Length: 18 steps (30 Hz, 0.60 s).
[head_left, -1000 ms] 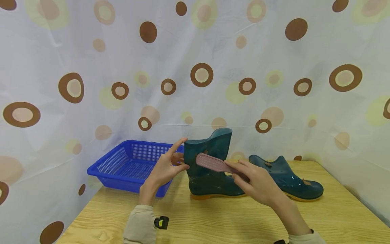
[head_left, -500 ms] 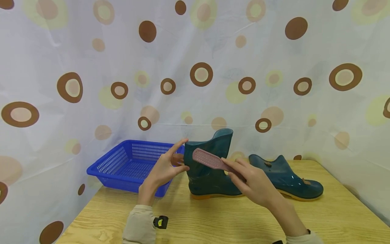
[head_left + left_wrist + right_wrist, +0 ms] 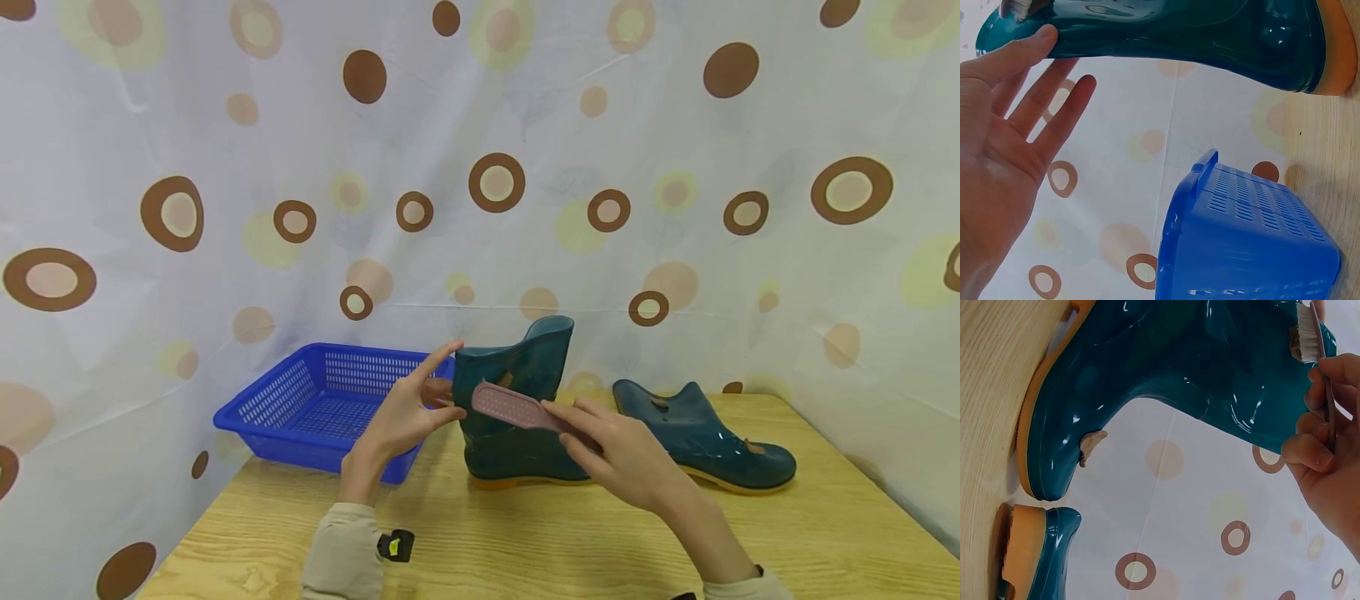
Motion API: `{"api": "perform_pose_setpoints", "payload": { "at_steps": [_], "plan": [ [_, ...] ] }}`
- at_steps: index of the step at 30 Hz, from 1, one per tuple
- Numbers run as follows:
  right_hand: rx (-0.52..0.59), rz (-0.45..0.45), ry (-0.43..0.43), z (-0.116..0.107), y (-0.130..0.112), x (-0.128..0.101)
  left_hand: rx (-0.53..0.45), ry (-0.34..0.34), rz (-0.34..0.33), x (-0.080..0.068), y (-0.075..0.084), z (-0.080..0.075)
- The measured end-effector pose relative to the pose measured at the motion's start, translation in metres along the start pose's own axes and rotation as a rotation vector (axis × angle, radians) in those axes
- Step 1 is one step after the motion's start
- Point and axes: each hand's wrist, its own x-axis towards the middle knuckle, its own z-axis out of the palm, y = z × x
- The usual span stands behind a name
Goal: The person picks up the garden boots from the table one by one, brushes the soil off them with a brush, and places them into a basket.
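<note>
A dark green rain boot (image 3: 525,458) with an orange-yellow sole stands upright on the table. My left hand (image 3: 401,417) holds the back of its shaft near the top, thumb on the near side; some fingers are hidden behind. My right hand (image 3: 626,458) grips the handle of a pink scrub brush (image 3: 517,407). White bristles (image 3: 1309,334) press against the upper shaft in the right wrist view, over a brown mud patch (image 3: 1295,345). Another brown mud patch (image 3: 1092,447) sticks to the toe.
A second green rain boot (image 3: 693,429) lies to the right, with brown patches on it. To the left stands a blue plastic basket (image 3: 300,450). The wooden table (image 3: 525,542) ends at a patterned curtain (image 3: 420,125).
The brush has moved left along the boot's shaft, going up and then slightly down, in my right hand. My left hand and the boot stay nearly still.
</note>
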Motion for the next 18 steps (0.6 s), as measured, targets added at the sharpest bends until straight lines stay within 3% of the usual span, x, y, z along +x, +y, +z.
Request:
{"api": "perform_pose_setpoints", "payload": {
  "at_steps": [13, 18],
  "plan": [
    [-0.016, 0.007, -0.025, -0.0068, 0.0026, -0.0013, -0.025, 0.011, -0.003, 0.0009, -0.0014, 0.0004],
    [-0.007, -0.019, 0.037, -0.0086, 0.0031, -0.0017, -0.037, 0.006, -0.005, 0.0014, -0.0016, 0.0006]
  ]
}}
